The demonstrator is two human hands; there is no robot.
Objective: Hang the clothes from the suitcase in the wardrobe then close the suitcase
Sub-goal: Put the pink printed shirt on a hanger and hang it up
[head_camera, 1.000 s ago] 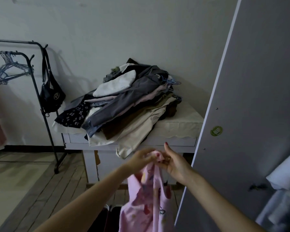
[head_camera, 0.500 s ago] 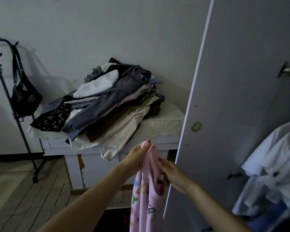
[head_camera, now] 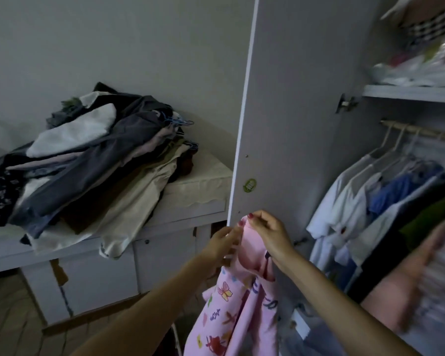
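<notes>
Dim room w/ plain pale wall and wood floor at lower left. Open wardrobe fills the right side; its grey door stands swung out toward center, small green sticker near its edge. Inside: top shelf w/ bagged items, below it a rail carrying hung shirts in white, blue, dark, green. Blurred pink/striped fabric at far right, can't tell what. Left of the door, a white table w/ lace-edged cover holds a big clothes pile: greys, beige, white, a dark floral piece, blue hangers sticking out up top. Front center, pink printed garment (butterfly and doodle prints) hangs down in front of the door's lower edge, held at its top. Left hand pinches the top edge from the left; right hand has fingers curled over the same top from the right, hands nearly touching.
</notes>
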